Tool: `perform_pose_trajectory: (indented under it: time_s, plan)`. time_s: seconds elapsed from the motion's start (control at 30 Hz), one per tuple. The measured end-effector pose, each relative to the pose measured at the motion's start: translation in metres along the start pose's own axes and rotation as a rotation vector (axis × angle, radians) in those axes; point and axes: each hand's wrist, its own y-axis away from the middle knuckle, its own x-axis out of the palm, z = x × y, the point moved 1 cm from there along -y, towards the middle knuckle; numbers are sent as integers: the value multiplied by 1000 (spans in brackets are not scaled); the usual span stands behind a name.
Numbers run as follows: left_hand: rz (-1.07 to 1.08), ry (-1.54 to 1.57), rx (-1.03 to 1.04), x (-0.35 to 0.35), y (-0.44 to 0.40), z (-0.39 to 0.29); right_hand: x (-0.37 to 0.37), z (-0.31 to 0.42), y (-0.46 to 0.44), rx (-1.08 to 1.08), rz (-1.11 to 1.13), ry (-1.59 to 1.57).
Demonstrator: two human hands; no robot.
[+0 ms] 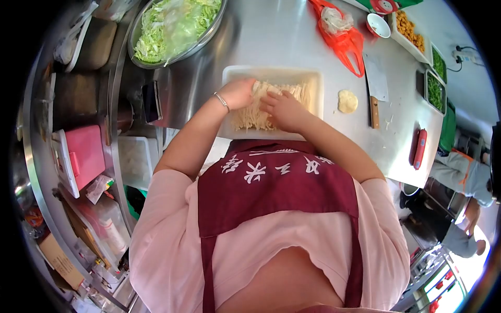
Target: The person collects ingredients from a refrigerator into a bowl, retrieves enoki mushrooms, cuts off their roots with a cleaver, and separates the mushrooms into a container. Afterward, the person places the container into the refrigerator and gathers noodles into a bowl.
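Observation:
A white rectangular tray (316, 78) holds a layer of thin pale strips (300, 93) lying side by side. My left hand (241, 94), with a bracelet at the wrist, is closed at the left end of the strips, its fingertips partly hidden among them. Over the middle of the strips, my right hand (286, 110) rests palm down with its fingers apart. To the right of the tray lies a round pale piece of dough (347, 101). A cleaver with a wooden handle (374, 112) is beyond it.
A large metal bowl of shredded greens (172, 26) stands at upper left, and a dark phone (151, 101) lies below it. Right side: a red plastic bag (342, 39), a small bowl (378, 25), food trays, a red packet (420, 149). A person (462, 237) is at far right.

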Motion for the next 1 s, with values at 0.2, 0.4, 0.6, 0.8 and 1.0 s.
perform_pose_trajectory:
  time_s: [0.2,0.4,0.6,0.8,1.0]
  plan:
    - [169,-110,-234,20,-35,-3,-14,4,-11,22,381,39]
    - [-25,25,-118,16,-15,-2,-23,-3,11,131,218,-188]
    - [-29,-22,-61,12,-8,6,-39,0,17,169,-75,-170]
    - [-49,-283,64,3,-1,-34,-64,-12,32,316,-114,-244]
    - [52,-369,-101,21,-12,-22,-67,-11,61,429,-169,-279]
